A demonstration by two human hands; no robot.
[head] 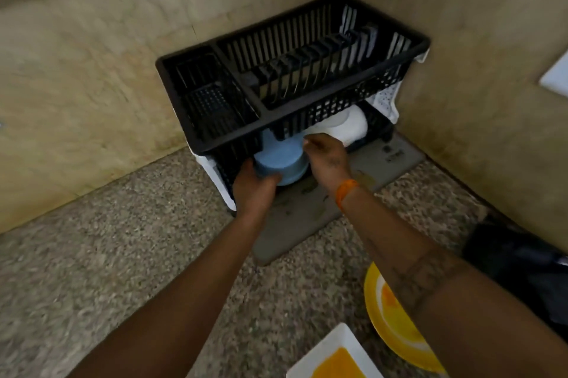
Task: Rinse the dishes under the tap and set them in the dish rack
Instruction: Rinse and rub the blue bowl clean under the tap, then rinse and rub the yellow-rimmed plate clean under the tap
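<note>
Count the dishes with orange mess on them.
2: a yellow plate on the counter at lower right, partly behind the right forearm, and a white square dish at the bottom edge. Others may lie out of frame.

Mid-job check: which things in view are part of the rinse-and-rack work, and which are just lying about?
Job:
black plastic two-tier dish rack
blue round plastic bowl, held by the left hand at the lower tier
right hand
white dish in the lower tier
yellow round plate
white square dish with orange residue

Lying about:
grey mat
speckled stone counter
</note>
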